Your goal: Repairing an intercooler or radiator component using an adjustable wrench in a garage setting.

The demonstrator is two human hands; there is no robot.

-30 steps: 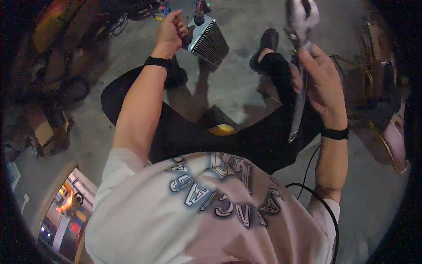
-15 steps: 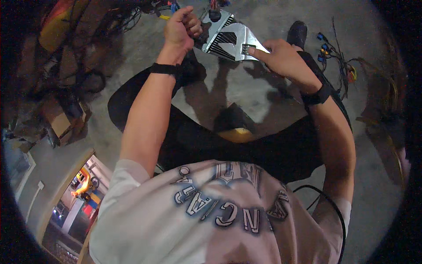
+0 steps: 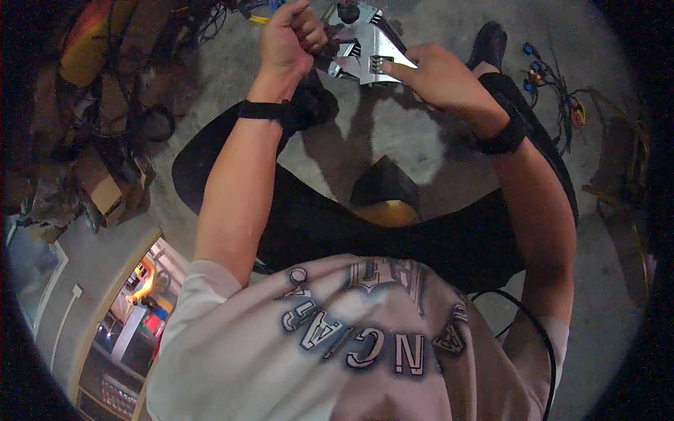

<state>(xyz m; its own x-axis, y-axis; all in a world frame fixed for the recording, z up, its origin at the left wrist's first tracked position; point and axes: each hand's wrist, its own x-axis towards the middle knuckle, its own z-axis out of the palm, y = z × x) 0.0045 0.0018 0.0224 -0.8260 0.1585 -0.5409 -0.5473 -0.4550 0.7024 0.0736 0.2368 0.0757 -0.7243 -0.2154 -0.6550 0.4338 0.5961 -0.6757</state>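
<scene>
My right hand (image 3: 446,78) is closed round a silver adjustable wrench (image 3: 368,50), its thumb at the adjusting wheel. The wrench's jaw end lies against a silver metal housing with dark fins (image 3: 372,14), partly covering it. A dark round connector (image 3: 347,11) stands on top of the housing. To its left, my left hand (image 3: 290,41) is curled into a fist, fingers facing the housing; what it grips is hidden. Yellow wire (image 3: 258,19) and blue wire show just behind that fist.
On the floor at right lies a wiring harness with blue connectors (image 3: 535,70). Cables, dark clutter and an opened cardboard box (image 3: 102,186) fill the left side. A black-and-yellow object (image 3: 386,200) sits between my legs. My shoe (image 3: 489,43) is at upper right.
The wrench has shifted left and slightly up with my right hand, and its jaws now overlap the housing differently. My left fist is slightly higher and stays closed.
</scene>
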